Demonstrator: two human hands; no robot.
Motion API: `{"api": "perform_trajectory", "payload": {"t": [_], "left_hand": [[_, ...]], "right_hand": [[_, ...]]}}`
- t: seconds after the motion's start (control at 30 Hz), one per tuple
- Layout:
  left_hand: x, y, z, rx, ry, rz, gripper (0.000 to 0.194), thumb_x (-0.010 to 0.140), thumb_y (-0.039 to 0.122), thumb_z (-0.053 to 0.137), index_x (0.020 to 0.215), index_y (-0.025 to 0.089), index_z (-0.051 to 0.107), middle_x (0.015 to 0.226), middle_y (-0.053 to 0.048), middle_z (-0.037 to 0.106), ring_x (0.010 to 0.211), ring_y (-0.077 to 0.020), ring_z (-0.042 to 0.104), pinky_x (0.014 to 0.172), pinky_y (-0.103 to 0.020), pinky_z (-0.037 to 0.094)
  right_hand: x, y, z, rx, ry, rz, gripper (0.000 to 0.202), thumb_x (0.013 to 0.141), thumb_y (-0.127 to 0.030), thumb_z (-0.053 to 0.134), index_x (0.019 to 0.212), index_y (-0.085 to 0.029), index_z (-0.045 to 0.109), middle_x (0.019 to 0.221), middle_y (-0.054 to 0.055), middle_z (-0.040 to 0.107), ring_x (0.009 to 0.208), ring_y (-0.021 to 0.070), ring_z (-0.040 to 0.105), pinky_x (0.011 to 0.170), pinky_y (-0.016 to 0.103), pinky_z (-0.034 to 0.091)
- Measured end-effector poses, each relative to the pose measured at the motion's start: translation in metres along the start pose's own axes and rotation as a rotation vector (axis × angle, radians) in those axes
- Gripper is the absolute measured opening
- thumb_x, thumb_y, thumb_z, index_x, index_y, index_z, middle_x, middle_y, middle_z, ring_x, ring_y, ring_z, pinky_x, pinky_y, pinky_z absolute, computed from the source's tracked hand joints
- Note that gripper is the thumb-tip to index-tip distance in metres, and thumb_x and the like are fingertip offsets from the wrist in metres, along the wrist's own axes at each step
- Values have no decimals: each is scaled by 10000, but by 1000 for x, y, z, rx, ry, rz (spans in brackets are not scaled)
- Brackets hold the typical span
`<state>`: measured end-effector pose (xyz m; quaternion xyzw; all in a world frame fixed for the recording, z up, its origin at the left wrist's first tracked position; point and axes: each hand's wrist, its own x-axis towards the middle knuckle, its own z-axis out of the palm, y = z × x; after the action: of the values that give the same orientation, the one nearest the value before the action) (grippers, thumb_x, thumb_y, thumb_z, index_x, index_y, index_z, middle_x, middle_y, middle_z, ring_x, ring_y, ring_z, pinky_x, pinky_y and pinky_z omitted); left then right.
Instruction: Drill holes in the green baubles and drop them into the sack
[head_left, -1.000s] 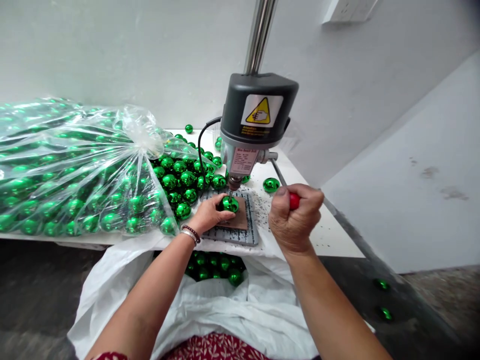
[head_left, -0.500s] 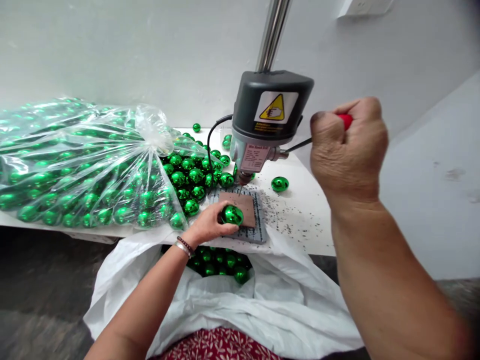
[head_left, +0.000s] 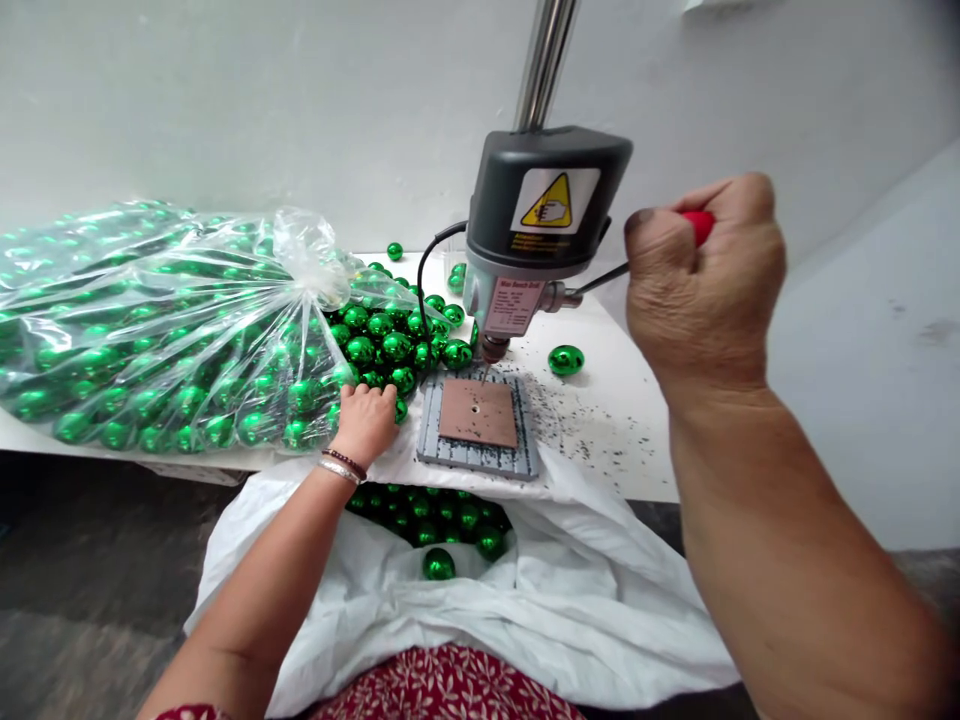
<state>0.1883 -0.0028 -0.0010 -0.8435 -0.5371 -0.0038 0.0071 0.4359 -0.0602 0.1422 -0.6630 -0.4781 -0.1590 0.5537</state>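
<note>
Green metallic balls (head_left: 396,348) are lying piled on the white tbl (head_left: 611,385), by the clear plastic bag (head_left: 225,335). L hand (head_left: 365,425) is resting at the pile's near edge, fingers (head_left: 375,394) curling down; can't tell if they're gripping one. R hand (head_left: 705,290) is clenching the red knob (head_left: 701,228) of the mini bench drill (head_left: 551,195), bit (head_left: 486,375) pointing at the brown pad (head_left: 459,402).

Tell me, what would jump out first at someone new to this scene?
Probably the dark drill near the middle, with its yellow warning sign and the right hand gripping its red knob. Next come shiny green balls, crowding a clear bag on the left and lying loose beside it, where the left hand rests at the near edge of the pile.
</note>
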Motion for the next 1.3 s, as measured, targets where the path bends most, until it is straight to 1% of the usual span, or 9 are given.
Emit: {"api": "perform_trajectory", "payload": {"t": [0.1, 0.17, 0.27, 0.33, 0.47, 0.67, 0.97, 1.13, 1.3], "left_hand": [[-3, 2, -7, -263, 54, -3, 504, 751, 275, 649, 1238, 157, 589, 1137, -161, 704, 1073, -345, 600, 943, -471, 386], [-5, 6, -13, -650, 26, 35, 549, 749, 326, 669, 1269, 181, 566, 1150, -109, 697, 1029, -278, 618, 904, -392, 432], [-4, 12, -11, -1352, -163, 91, 536, 751, 349, 677, 1247, 176, 570, 1035, -55, 698, 870, -179, 631, 747, -276, 461], [-1, 17, -3, -1712, -287, 42, 515, 733, 333, 700, 1208, 173, 579, 956, -39, 687, 773, -139, 634, 646, -228, 444], [8, 24, 15, -2030, -421, -86, 437, 723, 321, 738, 1104, 164, 595, 874, -32, 677, 693, -136, 667, 554, -194, 453], [23, 39, 18, -1857, -365, -220, 472, 837, 273, 645, 1294, 211, 542, 911, -28, 690, 627, -105, 661, 533, -186, 475], [42, 63, 5, -1192, -261, -170, 602, 831, 384, 675, 1363, 151, 516, 1025, -82, 695, 574, -87, 618, 478, -177, 421], [44, 75, 1, -1048, -192, -205, 618, 829, 403, 668, 1374, 164, 504, 1005, -69, 695, 569, -97, 605, 499, -195, 435], [47, 77, 10, -906, -57, -74, 541, 799, 386, 690, 1274, 151, 580, 962, -73, 699, 716, -149, 627, 668, -250, 496]], "right_hand": [[-1, 3, 1, 23, -3, -68, 112, 891, -240, 516, 843, -139, 509, 678, -72, 452, 627, 21, 372, 661, 212, 330], [-1, 5, 1, 19, -1, -64, 131, 900, -261, 503, 850, -141, 495, 689, -71, 439, 635, 20, 368, 677, 213, 332], [-1, 4, 1, 3, -12, -23, 132, 903, -269, 495, 866, -142, 482, 710, -65, 429, 658, 26, 367, 707, 223, 333], [-1, 2, 1, -1, -23, -14, 126, 900, -264, 498, 870, -144, 473, 720, -63, 431, 669, 29, 370, 722, 230, 335], [-2, -2, -1, 32, -25, 10, 113, 881, -235, 521, 856, -147, 455, 716, -64, 427, 663, 27, 360, 709, 224, 323], [-2, -6, -1, 79, -39, 50, 110, 870, -186, 527, 839, -156, 426, 700, -75, 409, 653, 21, 351, 705, 213, 308], [-2, -7, -4, 113, -45, 51, 171, 863, -221, 556, 813, -176, 399, 692, -68, 405, 641, 32, 312, 694, 213, 318], [-3, -5, -3, 141, -44, 16, 173, 858, -233, 550, 815, -179, 391, 700, -65, 405, 635, 37, 298, 700, 214, 329], [-5, -1, -3, 155, -58, -19, 166, 864, -254, 534, 827, -181, 390, 716, -61, 408, 652, 41, 308, 724, 214, 342]]}}
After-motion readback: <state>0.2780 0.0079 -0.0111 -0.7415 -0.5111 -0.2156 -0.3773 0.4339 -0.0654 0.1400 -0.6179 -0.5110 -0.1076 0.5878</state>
